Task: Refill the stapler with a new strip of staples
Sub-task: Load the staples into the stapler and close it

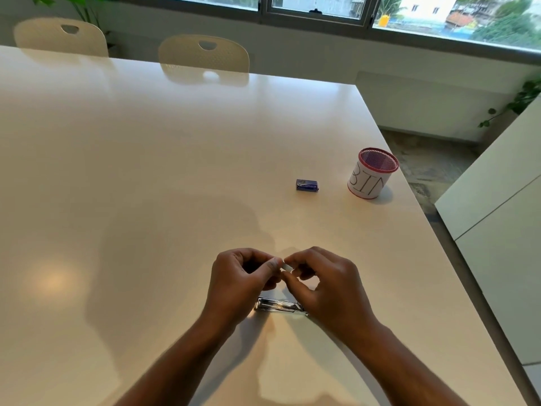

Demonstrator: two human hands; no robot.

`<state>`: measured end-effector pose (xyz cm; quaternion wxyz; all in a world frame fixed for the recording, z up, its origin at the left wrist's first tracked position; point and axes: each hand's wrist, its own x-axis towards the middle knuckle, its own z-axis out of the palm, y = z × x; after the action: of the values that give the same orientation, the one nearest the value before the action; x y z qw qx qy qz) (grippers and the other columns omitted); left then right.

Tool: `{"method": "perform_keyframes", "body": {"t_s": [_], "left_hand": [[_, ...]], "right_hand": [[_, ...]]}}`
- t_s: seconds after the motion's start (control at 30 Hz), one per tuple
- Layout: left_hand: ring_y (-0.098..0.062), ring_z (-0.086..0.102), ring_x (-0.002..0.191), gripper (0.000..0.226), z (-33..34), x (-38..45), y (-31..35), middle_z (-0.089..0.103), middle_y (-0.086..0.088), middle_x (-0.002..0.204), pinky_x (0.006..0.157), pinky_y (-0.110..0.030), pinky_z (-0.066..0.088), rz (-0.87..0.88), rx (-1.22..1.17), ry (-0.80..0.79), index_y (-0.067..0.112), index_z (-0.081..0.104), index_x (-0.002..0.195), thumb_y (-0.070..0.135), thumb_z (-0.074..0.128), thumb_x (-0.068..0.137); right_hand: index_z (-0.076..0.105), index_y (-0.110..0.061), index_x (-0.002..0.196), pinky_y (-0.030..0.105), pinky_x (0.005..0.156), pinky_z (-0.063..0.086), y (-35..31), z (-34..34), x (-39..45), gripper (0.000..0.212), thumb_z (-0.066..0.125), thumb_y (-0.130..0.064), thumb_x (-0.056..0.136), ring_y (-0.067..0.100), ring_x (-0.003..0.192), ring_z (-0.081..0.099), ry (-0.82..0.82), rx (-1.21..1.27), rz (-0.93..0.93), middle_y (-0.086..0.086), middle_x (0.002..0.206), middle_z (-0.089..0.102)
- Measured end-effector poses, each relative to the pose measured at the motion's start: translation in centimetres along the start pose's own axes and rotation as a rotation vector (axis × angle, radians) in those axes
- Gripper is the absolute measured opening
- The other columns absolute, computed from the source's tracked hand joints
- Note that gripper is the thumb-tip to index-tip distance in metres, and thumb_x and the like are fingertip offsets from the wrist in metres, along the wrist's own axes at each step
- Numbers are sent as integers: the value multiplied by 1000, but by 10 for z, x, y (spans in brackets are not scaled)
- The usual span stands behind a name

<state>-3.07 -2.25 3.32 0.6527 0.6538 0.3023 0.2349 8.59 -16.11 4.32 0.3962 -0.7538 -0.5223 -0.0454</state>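
While both hands were raised a little above the counter, held a small pale strip of staples between them. Left hand with fingers curled, thumb and forefinger pinching the left end of the strip. Right hand also curled, fingertips pinching the right end, so that only a short middle part of the strip stayed visible. Too blurred to tell how long the strip was.

Under the hands, lying flat on the counter, the stapler: shiny metal, long side running left to right, right end hidden below the right hand. Could not tell from this view whether its top was opened. Strip and stapler apart, the strip above and a little farther from the person.

Farther on the counter, to the right, a small blue staple box, lying on its own. Just beyond it, near the right edge of the counter, a round mesh cup with red rim and a white paper label marked with the letters "BIN", standing upright. At the far side, two cream chairs pushed against the counter, and behind them a window.
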Motion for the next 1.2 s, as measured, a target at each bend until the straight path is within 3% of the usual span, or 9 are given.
{"method": "perform_keyframes", "body": {"t_s": [0.1,0.23,0.33,0.43,0.6,0.77,1.03,1.2], "left_hand": [[-20,79,73,7,-2,1,-1,80,-3,75,78,-41,66,34,55,-27,15,80,85,19,79,90],[-5,76,78,7,-14,2,-8,80,14,83,73,-22,61,185,268,-101,24,81,91,31,79,90],[-5,73,92,25,-33,1,-17,77,18,94,76,-22,59,340,427,-243,28,80,102,47,80,86],[-5,61,106,43,-47,1,-27,71,23,105,85,-22,52,447,597,-365,32,78,110,60,81,77],[-5,55,101,34,-41,2,-36,67,18,101,84,-24,48,527,658,-391,31,79,103,40,92,73],[-3,55,96,26,-42,3,-37,63,20,98,83,-22,48,513,653,-424,32,78,99,38,90,77],[-3,56,95,22,-42,4,-34,63,19,97,83,-24,47,489,660,-435,31,78,96,38,88,78],[-4,56,95,22,-42,3,-36,63,20,97,83,-26,48,479,657,-438,32,78,96,37,89,77]], "right_hand": [[75,-20,97,29,64,59,-2,1,-1,15,83,-22,84,6,73,67,19,-15,37,-10,87,73],[78,-23,90,29,71,60,1,-7,-2,14,87,-20,80,7,81,71,32,73,229,-16,89,73],[79,-27,87,33,76,62,2,-14,-14,13,87,-21,80,12,88,73,10,248,386,-14,92,75],[78,-27,89,31,76,62,-4,-9,-28,14,88,-23,79,12,92,72,-81,277,365,-16,97,74],[76,-23,90,33,73,57,-9,7,-33,15,87,-23,80,12,92,71,-140,180,254,-17,97,70],[74,-21,90,36,66,57,-5,11,-31,16,86,-28,81,13,84,68,-206,88,212,-16,94,68],[80,-19,89,28,68,60,1,-8,-31,15,89,-20,78,11,80,70,-268,104,309,-15,91,72],[81,-21,91,27,72,62,-2,-14,-24,17,89,-26,77,9,76,71,-363,49,348,-14,86,74]]}}
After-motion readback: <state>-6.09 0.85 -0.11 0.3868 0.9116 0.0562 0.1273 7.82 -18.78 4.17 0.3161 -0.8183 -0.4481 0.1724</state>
